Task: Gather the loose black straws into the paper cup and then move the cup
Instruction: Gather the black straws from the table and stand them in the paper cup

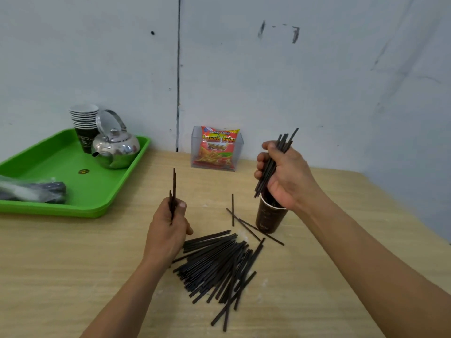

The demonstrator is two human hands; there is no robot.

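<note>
Between and below the two hands, the big heap of straws [219, 262] lies loose on the table [73, 264], a few strays nearer the cup. The cup [269, 219] stands just under the right hand [285, 176], which is closed around a bundle [273, 164] angled down into its mouth (probably to feed them in together). The left hand [168, 228] pinches a few straws [173, 191] upright, likely squaring them for the next load.
</note>
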